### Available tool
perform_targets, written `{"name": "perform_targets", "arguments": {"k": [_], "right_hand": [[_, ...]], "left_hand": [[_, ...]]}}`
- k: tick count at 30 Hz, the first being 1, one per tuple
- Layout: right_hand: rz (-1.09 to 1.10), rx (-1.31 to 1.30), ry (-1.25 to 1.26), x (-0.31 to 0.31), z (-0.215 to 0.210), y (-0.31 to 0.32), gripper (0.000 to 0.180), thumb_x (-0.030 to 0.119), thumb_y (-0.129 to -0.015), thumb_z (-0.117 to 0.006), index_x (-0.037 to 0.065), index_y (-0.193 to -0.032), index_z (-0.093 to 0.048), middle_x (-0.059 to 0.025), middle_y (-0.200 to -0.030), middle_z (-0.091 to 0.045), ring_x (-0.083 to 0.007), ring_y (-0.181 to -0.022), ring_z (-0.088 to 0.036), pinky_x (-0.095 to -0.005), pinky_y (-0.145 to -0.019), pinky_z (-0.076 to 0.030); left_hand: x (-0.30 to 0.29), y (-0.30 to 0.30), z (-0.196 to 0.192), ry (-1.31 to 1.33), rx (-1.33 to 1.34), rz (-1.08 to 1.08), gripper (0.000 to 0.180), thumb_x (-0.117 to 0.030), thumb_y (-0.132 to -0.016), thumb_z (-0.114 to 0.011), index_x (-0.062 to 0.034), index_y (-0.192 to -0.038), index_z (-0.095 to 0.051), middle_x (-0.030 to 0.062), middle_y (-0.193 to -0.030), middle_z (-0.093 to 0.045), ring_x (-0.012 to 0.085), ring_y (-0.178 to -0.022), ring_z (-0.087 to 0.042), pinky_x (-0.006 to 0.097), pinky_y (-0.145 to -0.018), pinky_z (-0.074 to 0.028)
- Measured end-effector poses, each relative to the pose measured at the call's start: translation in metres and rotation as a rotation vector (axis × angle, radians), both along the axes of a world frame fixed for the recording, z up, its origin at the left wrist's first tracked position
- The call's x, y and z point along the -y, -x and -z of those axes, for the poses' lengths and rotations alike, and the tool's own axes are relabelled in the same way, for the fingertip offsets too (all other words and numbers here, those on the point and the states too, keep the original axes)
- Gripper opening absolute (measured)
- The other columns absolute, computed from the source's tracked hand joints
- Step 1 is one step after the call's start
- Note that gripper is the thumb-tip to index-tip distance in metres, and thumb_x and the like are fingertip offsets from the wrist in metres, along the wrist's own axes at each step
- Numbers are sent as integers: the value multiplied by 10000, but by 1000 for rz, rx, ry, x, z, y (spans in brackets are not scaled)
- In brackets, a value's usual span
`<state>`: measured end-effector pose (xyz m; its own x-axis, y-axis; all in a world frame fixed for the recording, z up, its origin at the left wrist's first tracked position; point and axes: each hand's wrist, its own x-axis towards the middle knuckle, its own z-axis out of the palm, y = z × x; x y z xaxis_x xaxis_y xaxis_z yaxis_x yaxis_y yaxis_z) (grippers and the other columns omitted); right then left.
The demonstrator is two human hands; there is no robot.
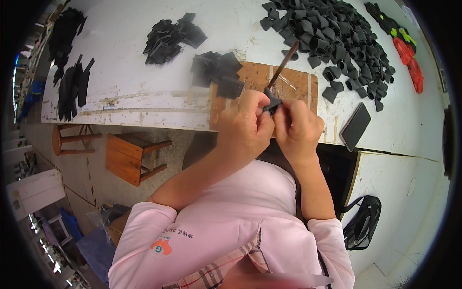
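Centre of frame, just above the table edge: we see both hands closed around one small black piece (272,102). The left hand (245,126) curls tight about its near side; the right hand (298,129) pinches the other side and also holds a thin brown stick (283,65), which slants up toward the upper right. The fingers of both are fully wrapped, with no gap showing.

Progress, as we judge it: one piece is in hand over the brown wooden board (298,84). The big heap of curled black pieces (332,33) at upper right is far larger than the rest, so we judge most of the work remains, though we cannot tell which piles are finished.

Counts:
- Black heaps on the white table (134,82): one large at upper right, two small at upper centre, two at far left. Pieces are too many to count.
- One dark phone (355,126), right of the hands.
- Two wooden stools (130,156), lower left.
- One black bag (363,221), lower right.
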<state>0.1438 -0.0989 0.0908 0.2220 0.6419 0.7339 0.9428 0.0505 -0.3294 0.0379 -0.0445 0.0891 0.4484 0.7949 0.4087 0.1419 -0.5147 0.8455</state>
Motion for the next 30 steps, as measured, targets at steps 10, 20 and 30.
{"name": "perform_targets", "arguments": {"k": [10,20,30], "right_hand": [[-104,-588,417,1,-19,-26,63,46,-723,-569,21,-695,-518,-30,-490,-500,-82,-447,-506,-220,-403,-360],[-37,-993,394,2,-30,-46,201,153,-826,-556,-24,-913,-592,-47,-674,-576,-90,-581,-543,-224,-492,-431],[-196,-885,594,-17,12,10,167,105,-702,-651,-14,-790,-571,-128,-646,-550,-269,-542,-541,-330,-491,-421]], "left_hand": [[-11,22,19,260,40,-74,162,34,-745,-524,1,-900,-490,53,-561,-521,80,-464,-496,219,-436,-397],[-78,22,82,-112,-497,-338,142,-75,-714,-622,-22,-817,-540,121,-756,-538,279,-608,-544,348,-553,-435],[-63,30,16,515,-63,381,60,23,-773,-564,6,-810,-521,28,-663,-543,58,-615,-509,210,-550,-421]]}}
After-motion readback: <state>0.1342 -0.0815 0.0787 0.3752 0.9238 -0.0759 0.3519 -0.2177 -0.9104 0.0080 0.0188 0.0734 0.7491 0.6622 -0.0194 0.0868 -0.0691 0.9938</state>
